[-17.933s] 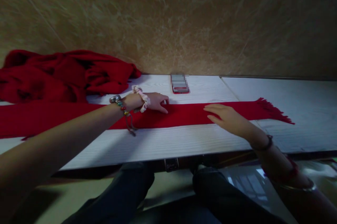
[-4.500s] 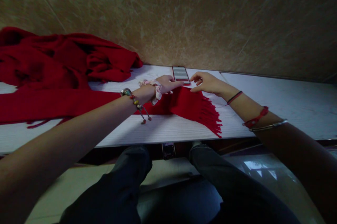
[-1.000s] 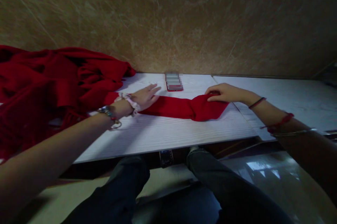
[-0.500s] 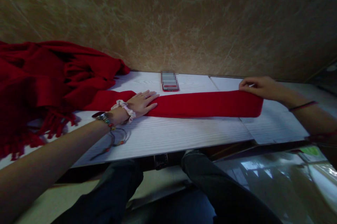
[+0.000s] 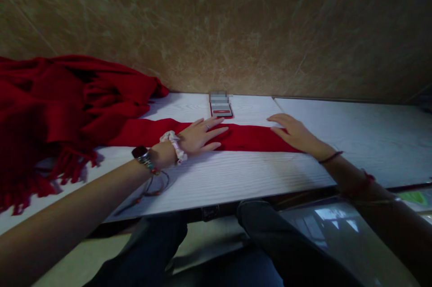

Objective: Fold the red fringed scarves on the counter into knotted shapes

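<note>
A red scarf (image 5: pixel 249 137) lies as a long flat band across the white bench, and its left part (image 5: pixel 77 98) is a loose heap with fringe. My left hand (image 5: pixel 200 136) rests on the band with fingers spread, a ring on one of them. At the band's right end, my right hand (image 5: pixel 290 132) lies on or just over the cloth, thumb and fingers apart. That hand hides part of the scarf's end, so how the edge lies beneath it is not clear.
A phone (image 5: pixel 221 106), its screen partly blurred out, lies behind the band near the brown marbled wall (image 5: pixel 216 30). The front edge of the white bench (image 5: pixel 189 183) runs above my knees. A glossy surface (image 5: pixel 324 228) reflects light at lower right.
My right hand has moved left, and the scarf's right end now lies further left, so the visible band is shorter. My left hand has slid a little right along the cloth.
</note>
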### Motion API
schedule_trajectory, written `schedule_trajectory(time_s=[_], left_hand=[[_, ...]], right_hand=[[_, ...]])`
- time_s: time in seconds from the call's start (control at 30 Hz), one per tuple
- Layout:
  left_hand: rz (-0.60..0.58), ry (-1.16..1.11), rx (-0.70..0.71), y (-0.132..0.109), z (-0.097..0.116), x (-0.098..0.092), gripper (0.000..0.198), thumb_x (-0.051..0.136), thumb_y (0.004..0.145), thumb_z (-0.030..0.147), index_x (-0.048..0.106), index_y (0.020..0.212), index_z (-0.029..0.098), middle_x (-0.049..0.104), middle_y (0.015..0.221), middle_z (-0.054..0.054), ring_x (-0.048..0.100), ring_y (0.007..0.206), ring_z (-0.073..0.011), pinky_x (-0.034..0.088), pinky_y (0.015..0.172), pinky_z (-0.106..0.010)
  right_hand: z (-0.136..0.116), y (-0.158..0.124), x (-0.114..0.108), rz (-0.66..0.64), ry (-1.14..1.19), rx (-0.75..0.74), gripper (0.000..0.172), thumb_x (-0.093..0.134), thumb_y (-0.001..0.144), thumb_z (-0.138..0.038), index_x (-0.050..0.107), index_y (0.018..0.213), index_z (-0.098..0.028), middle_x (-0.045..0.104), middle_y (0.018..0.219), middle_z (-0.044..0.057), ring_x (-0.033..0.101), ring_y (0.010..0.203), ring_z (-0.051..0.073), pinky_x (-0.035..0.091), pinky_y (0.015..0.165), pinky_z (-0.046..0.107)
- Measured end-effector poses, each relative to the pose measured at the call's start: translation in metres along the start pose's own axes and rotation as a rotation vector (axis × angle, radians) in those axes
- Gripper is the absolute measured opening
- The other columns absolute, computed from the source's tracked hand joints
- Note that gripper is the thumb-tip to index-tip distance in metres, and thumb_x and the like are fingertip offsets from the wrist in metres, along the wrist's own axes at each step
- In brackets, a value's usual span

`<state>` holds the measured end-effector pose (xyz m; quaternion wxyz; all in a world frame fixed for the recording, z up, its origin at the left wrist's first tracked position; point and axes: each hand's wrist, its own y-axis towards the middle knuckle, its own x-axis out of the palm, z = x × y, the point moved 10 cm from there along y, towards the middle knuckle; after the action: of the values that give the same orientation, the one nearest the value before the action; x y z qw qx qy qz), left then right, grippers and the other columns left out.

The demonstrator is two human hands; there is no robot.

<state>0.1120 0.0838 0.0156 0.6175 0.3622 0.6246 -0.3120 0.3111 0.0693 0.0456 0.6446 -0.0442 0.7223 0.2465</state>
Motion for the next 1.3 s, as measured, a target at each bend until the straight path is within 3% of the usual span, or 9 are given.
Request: schedule_trajectory(time_s=[0.1, 0.23, 0.4, 0.47, 0.57, 0.7, 0.87, 1.1, 1.3], left_hand=[[-0.105, -0.030, 0.010, 0.008, 0.006, 0.015, 0.052, 0.032, 0.089, 0.045, 0.028, 0.137, 0.026, 0.015, 0.147, -0.007, 0.014, 0.134, -0.0281, 0.019, 0.105, -0.049], [-0.158, -0.043, 0.001, 0.004, 0.002, 0.025, 0.051, 0.030, 0.090, 0.045, 0.024, 0.138, 0.028, 0.015, 0.147, -0.004, 0.011, 0.134, -0.0282, 0.016, 0.105, -0.051], [-0.143, -0.031, -0.007, 0.003, 0.000, 0.024, 0.047, 0.031, 0.091, 0.041, 0.028, 0.136, 0.031, 0.014, 0.147, -0.004, 0.014, 0.133, -0.0314, 0.018, 0.103, -0.055], [-0.117, -0.035, -0.002, 0.007, 0.000, 0.021, 0.044, 0.031, 0.091, 0.040, 0.034, 0.134, 0.030, 0.021, 0.145, -0.006, 0.018, 0.132, -0.0322, 0.023, 0.101, -0.056], [0.002, -0.025, 0.056, 0.013, 0.004, 0.012, 0.040, 0.033, 0.092, 0.037, 0.046, 0.127, 0.024, 0.037, 0.137, -0.009, 0.031, 0.127, -0.0283, 0.031, 0.100, -0.047], [0.152, 0.028, 0.147, 0.011, 0.010, 0.004, 0.037, 0.036, 0.091, 0.036, 0.053, 0.120, 0.020, 0.048, 0.128, -0.010, 0.046, 0.116, -0.0214, 0.039, 0.096, -0.036], [0.235, 0.074, 0.177, 0.003, 0.012, 0.001, 0.034, 0.034, 0.092, 0.033, 0.056, 0.116, 0.021, 0.054, 0.122, -0.007, 0.054, 0.107, -0.0180, 0.046, 0.088, -0.031], [0.429, 0.160, 0.338, -0.012, 0.030, -0.023, 0.031, 0.034, 0.093, 0.023, 0.064, 0.099, 0.017, 0.066, 0.097, -0.004, 0.061, 0.086, -0.0144, 0.049, 0.070, -0.024], [0.329, 0.231, 0.300, -0.012, 0.032, -0.024, 0.029, 0.038, 0.090, 0.016, 0.062, 0.105, 0.018, 0.066, 0.096, -0.004, 0.061, 0.083, -0.0142, 0.047, 0.062, -0.022]], right_hand=[[-0.020, -0.008, 0.026, -0.122, 0.045, -0.049, 0.044, 0.030, 0.089, -0.040, 0.046, 0.125, -0.023, 0.049, 0.130, 0.008, 0.044, 0.119, 0.022, 0.035, 0.098, 0.045], [0.009, -0.016, 0.042, -0.198, 0.009, 0.011, 0.046, 0.023, 0.091, -0.040, 0.036, 0.133, -0.026, 0.039, 0.139, 0.006, 0.035, 0.127, 0.022, 0.030, 0.100, 0.050], [0.034, -0.009, 0.034, -0.171, -0.035, 0.008, 0.045, 0.024, 0.091, -0.036, 0.039, 0.132, -0.023, 0.040, 0.137, 0.008, 0.036, 0.126, 0.022, 0.032, 0.101, 0.047], [0.026, -0.003, 0.023, -0.100, -0.060, -0.017, 0.043, 0.031, 0.089, -0.034, 0.045, 0.128, -0.019, 0.042, 0.136, 0.011, 0.037, 0.125, 0.024, 0.033, 0.101, 0.048], [-0.002, 0.000, 0.003, 0.024, -0.044, -0.076, 0.039, 0.041, 0.087, -0.033, 0.053, 0.120, -0.016, 0.052, 0.127, 0.012, 0.045, 0.118, 0.022, 0.038, 0.099, 0.043], [-0.030, -0.010, 0.006, -0.046, -0.069, -0.199, 0.031, 0.041, 0.087, -0.026, 0.061, 0.108, -0.017, 0.063, 0.111, 0.007, 0.056, 0.105, 0.018, 0.047, 0.091, 0.035], [-0.018, -0.032, 0.007, -0.051, -0.209, -0.289, 0.033, 0.036, 0.087, -0.018, 0.060, 0.108, -0.010, 0.064, 0.110, 0.011, 0.059, 0.103, 0.017, 0.049, 0.089, 0.033], [-0.013, -0.046, 0.005, -0.129, -0.376, -0.357, 0.039, 0.036, 0.081, -0.005, 0.055, 0.114, -0.005, 0.061, 0.114, 0.015, 0.058, 0.103, 0.019, 0.050, 0.086, 0.033], [-0.004, -0.047, 0.004, -0.119, -0.359, -0.269, 0.039, 0.034, 0.083, -0.007, 0.054, 0.116, -0.008, 0.061, 0.115, 0.013, 0.058, 0.104, 0.018, 0.049, 0.088, 0.033]])
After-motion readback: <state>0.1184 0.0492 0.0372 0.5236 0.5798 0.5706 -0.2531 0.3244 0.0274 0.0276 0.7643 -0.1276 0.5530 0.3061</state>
